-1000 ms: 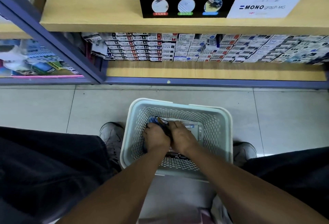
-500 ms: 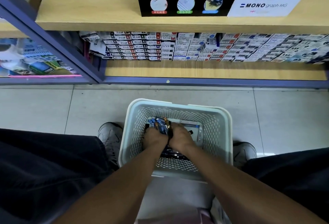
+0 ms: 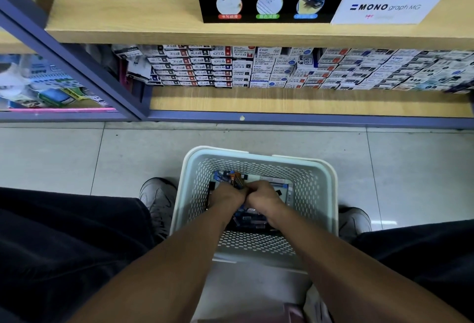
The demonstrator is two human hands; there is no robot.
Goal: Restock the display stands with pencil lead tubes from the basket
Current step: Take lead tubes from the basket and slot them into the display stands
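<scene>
Basket [image 3: 325,194]: pale perforated plastic, standing on the tiled floor [image 3: 64,158] between the person's two grey shoes, in front of the shelving. Contents: pencil lead tubes [image 3: 250,220], small dark and blue packs lying loose on the bottom, plus a flat light-coloured pack at the far right side. Left hand [image 3: 225,197]: inside the basket, fingers curled around a bunch of blue and orange tubes [image 3: 232,177] whose ends stick out beyond the knuckles. Right hand [image 3: 263,195]: inside the basket, pressed against the left, fingers curled downward; whether it grips any tubes cannot be told, as the fingertips are hidden. Upper shelf [image 3: 123,14]: black display stand [image 3: 269,5] with upright lead packs, three round pictures on its front; beside it on the right, touching, a white display stand [image 3: 384,7] printed "MONO graph MG". Lower shelf [image 3: 282,103]: stacked rows of small refill boxes [image 3: 230,68] at the back.
</scene>
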